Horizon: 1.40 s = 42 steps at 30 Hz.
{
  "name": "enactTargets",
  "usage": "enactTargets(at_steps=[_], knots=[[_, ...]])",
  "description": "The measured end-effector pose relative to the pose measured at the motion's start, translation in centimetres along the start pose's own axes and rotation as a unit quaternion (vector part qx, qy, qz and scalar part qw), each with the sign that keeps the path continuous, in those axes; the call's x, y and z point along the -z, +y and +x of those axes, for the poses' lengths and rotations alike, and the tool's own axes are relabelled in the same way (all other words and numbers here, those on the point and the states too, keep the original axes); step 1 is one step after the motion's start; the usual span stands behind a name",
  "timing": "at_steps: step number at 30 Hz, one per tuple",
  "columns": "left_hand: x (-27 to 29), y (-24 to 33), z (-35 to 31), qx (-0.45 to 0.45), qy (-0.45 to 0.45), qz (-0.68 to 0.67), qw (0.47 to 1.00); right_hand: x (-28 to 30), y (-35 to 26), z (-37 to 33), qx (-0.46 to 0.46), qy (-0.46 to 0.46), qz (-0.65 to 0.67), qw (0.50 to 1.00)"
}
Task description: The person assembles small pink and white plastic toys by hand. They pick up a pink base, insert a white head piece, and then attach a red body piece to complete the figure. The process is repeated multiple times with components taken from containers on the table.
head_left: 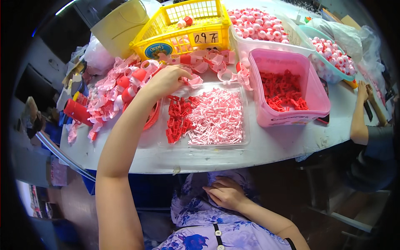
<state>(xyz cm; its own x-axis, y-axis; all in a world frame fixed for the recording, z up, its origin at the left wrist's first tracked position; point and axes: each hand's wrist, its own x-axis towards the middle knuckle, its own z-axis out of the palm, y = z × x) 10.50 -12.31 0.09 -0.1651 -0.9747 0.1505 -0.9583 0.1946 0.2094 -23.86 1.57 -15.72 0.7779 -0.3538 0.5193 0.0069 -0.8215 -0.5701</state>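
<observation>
My left hand (pixel 166 80) reaches over the table to the far left edge of a clear plastic box (pixel 246 139). Its fingers are bent together, with the tips at a pink curved plastic piece (pixel 195 79); what lies between them is hidden. In the box, small red plastic parts (pixel 177 121) fill the left side and many small pale pink parts (pixel 218 116) the rest. A heap of pink and red curved pieces (pixel 110 91) spreads by my left wrist. My right hand (pixel 226 192) rests on my lap, fingers curled in, with nothing seen in it.
Right of the box stands a pink tub (pixel 287 66) with red parts. Behind are a yellow basket (pixel 183 23), a translucent bin (pixel 271 43) of pink-and-white balls and a green basin (pixel 352 76) of similar balls. A red basket (pixel 154 118) sits left of the box. Another person's arm (pixel 359 118) rests at right.
</observation>
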Motion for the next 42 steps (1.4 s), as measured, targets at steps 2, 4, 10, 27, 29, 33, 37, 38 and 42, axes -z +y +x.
enactTargets(at_steps=[2, 4, 10, 27, 29, 33, 37, 38, 42], knots=[[-0.5, -1.2, 0.1, -0.008, 0.034, 0.054, 0.998, -0.1, -0.6, 0.3, 0.006, -0.001, 0.001, 1.000], [0.3, -0.1, 0.2, 0.032, 0.059, 0.012, 0.998, -0.2, -1.1, 0.3, 0.003, 0.006, 0.002, 1.000], [2.4, 4.6, -5.6, 0.060, 0.178, -0.199, 0.962, 1.9, -1.3, -0.6, -0.055, 0.022, 0.139, 0.988], [-1.7, 20.0, -15.9, -0.150, 0.089, -0.089, 0.981, 7.9, -5.2, 4.0, -0.337, 0.023, 0.772, 0.539], [-1.5, 19.0, -15.6, -0.122, 0.094, -0.166, 0.974, 8.2, -4.7, 3.4, -0.328, 0.028, 0.770, 0.547], [-0.3, 14.4, -13.0, 0.058, 0.235, -0.141, 0.960, 9.2, -5.2, 4.0, -0.321, 0.089, 0.775, 0.538], [-0.7, 11.8, -11.9, 0.172, 0.152, -0.083, 0.970, 9.4, -5.4, 3.2, -0.317, 0.077, 0.767, 0.552], [-0.7, 11.8, -11.8, 0.166, 0.139, -0.057, 0.975, 9.3, -5.5, 3.1, -0.315, 0.073, 0.764, 0.559], [-1.6, 11.7, -11.1, 0.122, 0.130, 0.011, 0.984, 9.2, -5.5, 2.9, -0.315, 0.062, 0.751, 0.577]])
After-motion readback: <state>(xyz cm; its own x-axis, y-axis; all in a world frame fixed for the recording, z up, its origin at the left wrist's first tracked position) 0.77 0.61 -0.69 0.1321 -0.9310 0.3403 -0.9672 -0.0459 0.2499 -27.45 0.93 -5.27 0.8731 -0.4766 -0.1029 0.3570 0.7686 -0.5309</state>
